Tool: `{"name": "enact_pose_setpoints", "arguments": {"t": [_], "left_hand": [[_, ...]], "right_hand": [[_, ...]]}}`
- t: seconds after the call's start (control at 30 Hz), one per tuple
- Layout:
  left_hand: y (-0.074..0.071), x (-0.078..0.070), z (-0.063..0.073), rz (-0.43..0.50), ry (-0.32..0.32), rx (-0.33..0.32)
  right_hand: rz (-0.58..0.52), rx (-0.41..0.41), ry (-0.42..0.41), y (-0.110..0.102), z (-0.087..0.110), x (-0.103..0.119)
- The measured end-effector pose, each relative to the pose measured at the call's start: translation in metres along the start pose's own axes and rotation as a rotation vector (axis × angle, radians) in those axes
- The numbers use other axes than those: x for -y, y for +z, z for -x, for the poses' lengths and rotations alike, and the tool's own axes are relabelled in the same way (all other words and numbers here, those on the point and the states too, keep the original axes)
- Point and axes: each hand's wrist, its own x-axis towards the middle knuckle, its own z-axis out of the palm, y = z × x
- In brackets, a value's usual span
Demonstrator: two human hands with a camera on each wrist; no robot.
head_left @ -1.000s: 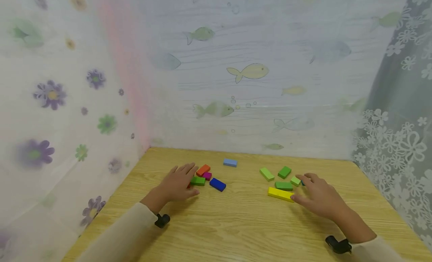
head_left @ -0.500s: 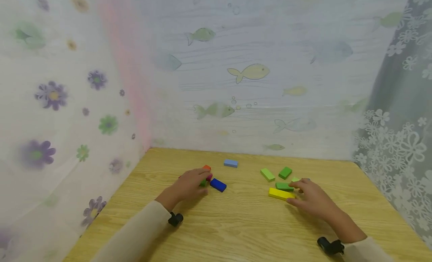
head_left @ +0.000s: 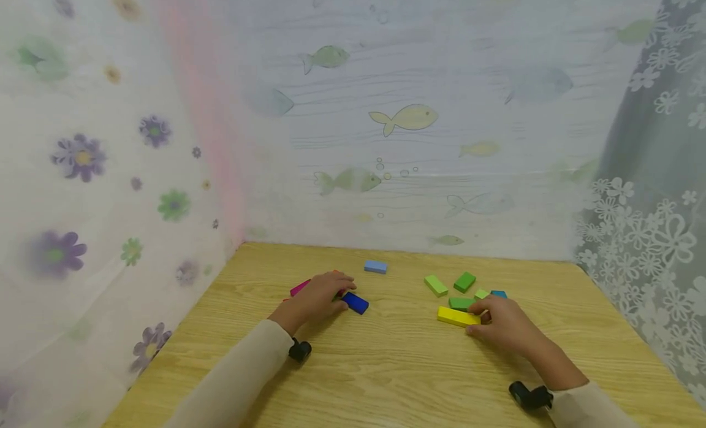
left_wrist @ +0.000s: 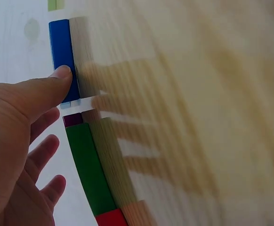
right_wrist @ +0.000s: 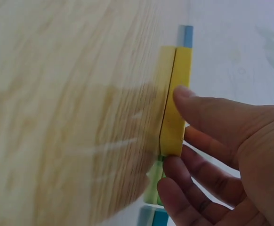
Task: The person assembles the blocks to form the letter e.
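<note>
My left hand (head_left: 314, 298) reaches over the left cluster, its thumb at the left end of a dark blue block (head_left: 357, 303). In the left wrist view the thumb overlaps that blue block (left_wrist: 61, 52), while the other visible fingers spread loosely behind a green block (left_wrist: 91, 165). My right hand (head_left: 510, 330) pinches the right end of a long yellow block (head_left: 455, 316), thumb on the near side and fingers on the far side. The right wrist view has the thumb on the face of the yellow block (right_wrist: 177, 70), with curled fingers behind it.
Behind the yellow block lie a light green block (head_left: 436, 285), a dark green block (head_left: 465, 282), a mid-green block (head_left: 460, 303) and a teal block (head_left: 499, 294). A pale blue block (head_left: 375, 267) lies farther back. A magenta block (head_left: 299, 287) shows beside my left hand.
My left hand has moved right, across the green and orange blocks to the dark blue one. My right hand has shifted left and closed its fingers at the yellow block's end, uncovering the teal block.
</note>
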Motion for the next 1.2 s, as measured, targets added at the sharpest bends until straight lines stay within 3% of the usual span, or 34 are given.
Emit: {"name": "enact_pose_setpoints", "arguments": {"t": [0.3,0.83,1.2], "left_hand": [[0.001,0.005,-0.006,-0.013,0.024,0.008],[0.001,0.007,-0.003,0.014,-0.017,0.003],[0.001,0.002,0.010,0.022,-0.055,-0.087]], "right_hand": [[0.010,0.008,0.023,0.001,-0.002,-0.001],[0.020,0.025,0.011,-0.003,-0.002,-0.002],[0.006,0.001,-0.047,-0.009,-0.001,0.011]]}}
